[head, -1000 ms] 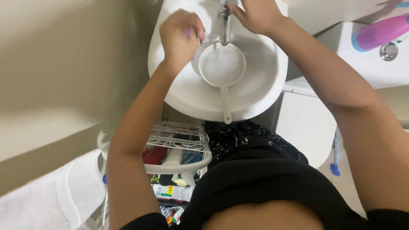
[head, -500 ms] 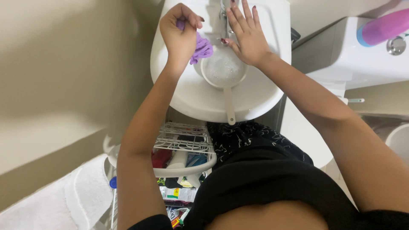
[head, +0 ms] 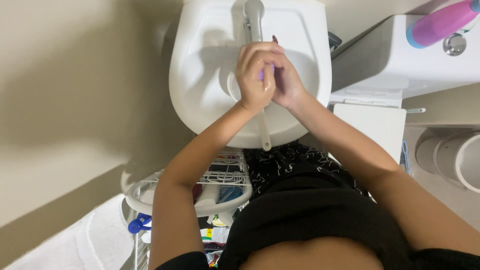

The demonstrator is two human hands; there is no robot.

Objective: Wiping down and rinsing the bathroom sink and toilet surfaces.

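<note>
**A:** Hands first. I see the left hand (head: 256,75) and the right hand (head: 286,80) pressed together over the sink (head: 200,95), just below the tap (head: 253,17). Between them a sliver of purple cloth (head: 261,75) shows; the left hand is clenched round it, and the right is cupped against the left, touching it.

**B:** And underneath them?

**A:** A white pan (head: 235,86) sits in the basin, mostly hidden by the hands. Its long pale handle (head: 263,131) sticks out toward me past the sink's front rim.

**B:** How would those handle?

**A:** The cloth looks soft and limp, probably wet, so I judge it would bunch and squeeze anywhere one grips it. The pan seems light and rigid, slippery if soapy; the handle is the obvious place to take it. I can't quite tell whether the right fingers grip the cloth too or only press on it.

**B:** The room?

**A:** Glossy white sink, smooth and likely slick. Beige wall on the left, a wire rack (head: 210,185) of bottles below the basin, a toilet tank (head: 400,60) on the right with a pink bottle (head: 440,22) on top, a pale mat (head: 95,240) on the floor.
</note>
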